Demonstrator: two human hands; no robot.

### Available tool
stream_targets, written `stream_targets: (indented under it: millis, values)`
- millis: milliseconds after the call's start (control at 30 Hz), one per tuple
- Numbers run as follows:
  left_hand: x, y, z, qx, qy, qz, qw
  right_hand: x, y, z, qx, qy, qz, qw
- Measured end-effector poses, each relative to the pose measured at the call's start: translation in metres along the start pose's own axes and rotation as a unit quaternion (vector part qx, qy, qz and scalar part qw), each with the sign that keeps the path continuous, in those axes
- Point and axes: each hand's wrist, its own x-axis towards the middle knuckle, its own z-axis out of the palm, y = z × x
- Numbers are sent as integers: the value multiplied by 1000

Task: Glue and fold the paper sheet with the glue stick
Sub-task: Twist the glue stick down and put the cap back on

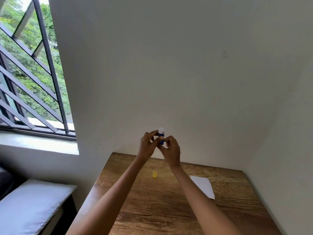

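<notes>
Head view: we hold the glue stick (161, 136) raised above the table's (152, 209) far edge, left hand (147, 145) and right hand (171, 150) both pinching it. Cap (155, 174) off, glue exposed. Paper (203, 186) lies right, unglued. Next: lower stick to paper.

A wooden tabletop (152, 209) with strong dark grain stands pushed into the corner of the room, its far edge against the pale wall. A small yellow cap (155, 174) lies on it toward the far side, a little left of the middle. A white paper sheet (203, 185) lies flat on the right part of the tabletop, well apart from the cap, with its long edges running at a slant toward the near right.
</notes>
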Motion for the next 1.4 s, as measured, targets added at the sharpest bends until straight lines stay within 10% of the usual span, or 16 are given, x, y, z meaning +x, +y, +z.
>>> stream_targets:
  millis: [167, 400, 700, 933, 1233, 1400]
  values:
    - [1, -6, -10, -19, -19, 3, 1000, 1, 6, -10, 26, -150, -29, 988]
    - [-10, -10, -2, 21, -24, 59, 998, -12, 11, 9, -46, 42, -25, 998]
    - [-22, -30, -3, -52, -17, -12, 998, -21, 39, 10, 6, -150, -61, 987]
    - [-29, -38, 14, 4, 2, -22, 1000, -26, 38, 18, -81, 1, -39, 996]
    - [-25, -40, 6, -14, -2, 0, 1000, -20, 48, 14, 22, -186, -22, 982]
    - [-27, -44, 12, -1, 30, -34, 999, -20, 43, 14, -67, -57, -27, 996]
